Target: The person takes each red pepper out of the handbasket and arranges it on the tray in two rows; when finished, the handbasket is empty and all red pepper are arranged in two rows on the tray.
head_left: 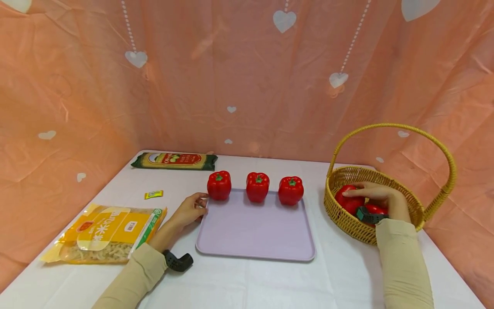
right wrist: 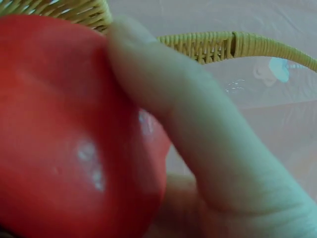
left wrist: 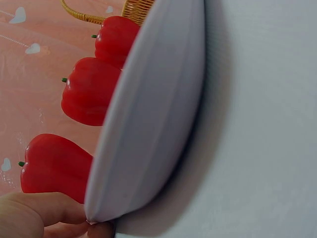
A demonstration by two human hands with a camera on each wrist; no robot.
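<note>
My left hand point(head_left: 190, 210) pinches the left rim of the pale lilac tray point(head_left: 256, 231) near its far corner; in the left wrist view, fingers point(left wrist: 54, 208) lie at that rim. Along the tray's far side stand three red bell peppers with green stems: left point(head_left: 219, 186), middle point(head_left: 257, 187) and right point(head_left: 290, 191). Inside the wicker basket point(head_left: 351, 227), my right hand point(head_left: 374, 192) grips another red bell pepper point(head_left: 348, 200). The thumb point(right wrist: 168, 84) lies against its glossy side in the right wrist view. One more red item point(head_left: 376, 209) sits under the right wrist, partly hidden.
The basket's tall arched handle point(head_left: 397, 125) rises above the right arm. To the left lie a yellow bag of dried food point(head_left: 104, 231) and a small yellow packet point(head_left: 153, 194). A long green-and-gold package point(head_left: 175, 161) lies at the back left, before a pink curtain point(head_left: 239, 77).
</note>
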